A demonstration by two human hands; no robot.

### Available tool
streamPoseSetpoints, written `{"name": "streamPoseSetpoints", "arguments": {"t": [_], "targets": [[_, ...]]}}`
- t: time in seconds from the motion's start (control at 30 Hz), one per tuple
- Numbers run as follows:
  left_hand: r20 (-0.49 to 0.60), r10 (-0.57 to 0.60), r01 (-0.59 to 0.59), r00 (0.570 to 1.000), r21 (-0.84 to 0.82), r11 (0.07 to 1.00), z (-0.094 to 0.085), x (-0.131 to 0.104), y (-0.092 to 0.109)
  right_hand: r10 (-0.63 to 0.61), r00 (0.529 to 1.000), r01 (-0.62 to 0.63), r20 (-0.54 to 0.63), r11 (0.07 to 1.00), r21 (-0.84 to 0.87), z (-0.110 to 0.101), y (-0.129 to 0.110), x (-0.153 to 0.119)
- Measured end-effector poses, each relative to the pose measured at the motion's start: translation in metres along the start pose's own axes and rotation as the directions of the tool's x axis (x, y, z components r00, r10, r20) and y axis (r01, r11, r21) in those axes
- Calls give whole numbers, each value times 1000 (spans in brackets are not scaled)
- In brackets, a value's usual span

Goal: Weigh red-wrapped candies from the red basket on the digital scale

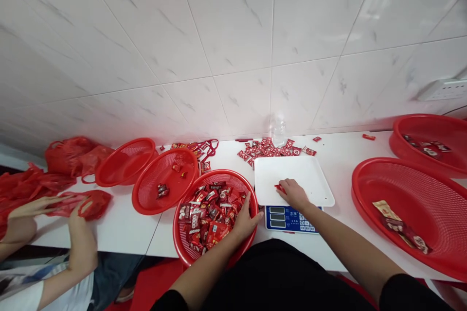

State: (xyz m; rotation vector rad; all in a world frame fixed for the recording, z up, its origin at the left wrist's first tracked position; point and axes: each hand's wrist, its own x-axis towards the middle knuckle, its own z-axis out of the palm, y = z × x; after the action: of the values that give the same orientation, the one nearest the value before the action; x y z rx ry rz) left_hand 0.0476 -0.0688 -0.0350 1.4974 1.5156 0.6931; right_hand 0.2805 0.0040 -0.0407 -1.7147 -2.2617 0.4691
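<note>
We've got our left hand (245,222) clamped on the basket (233,175), probably steadying it; right hand (292,193) pinching a red packet (278,188).

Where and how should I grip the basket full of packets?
Probably best by its raised rim, hands on opposite sides, coming from the near side. The basket is round, its rim curving around the packets, while another basket crowds its upper left. The left hand touches the right side.
</note>
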Motion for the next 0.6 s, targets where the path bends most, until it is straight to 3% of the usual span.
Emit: {"name": "streamPoseSetpoints", "arguments": {"t": [0.1, 0.2, 0.27, 0.4, 0.47, 0.53, 0.6], "targets": [[47, 26, -28, 999, 57, 998, -4, -1, -3, 112, 993, -106, -46, 988, 113, -7, 23, -18], [66, 62, -75, 996, 216, 973, -19, 6, -13, 340, 928, -289, -152, 914, 284, -19, 55, -46], [0, 73, -68, 997, 375, 925, -34, 16, -22, 504, 832, -414, -234, 843, 343, -33, 81, -69], [-158, 11, 98, 987, 669, 737, -75, 41, -42, 713, 549, -628, -436, 696, 348, -62, 134, -115], [-214, -36, 187, 976, 750, 634, -94, 53, -50, 750, 474, -710, -461, 636, 304, -71, 159, -135], [-234, -66, 231, 970, 800, 554, -106, 61, -55, 769, 462, -754, -442, 603, 262, -73, 180, -152], [-233, -85, 243, 969, 829, 504, -112, 67, -59, 727, 501, -734, -469, 644, 215, -69, 193, -163]]}}
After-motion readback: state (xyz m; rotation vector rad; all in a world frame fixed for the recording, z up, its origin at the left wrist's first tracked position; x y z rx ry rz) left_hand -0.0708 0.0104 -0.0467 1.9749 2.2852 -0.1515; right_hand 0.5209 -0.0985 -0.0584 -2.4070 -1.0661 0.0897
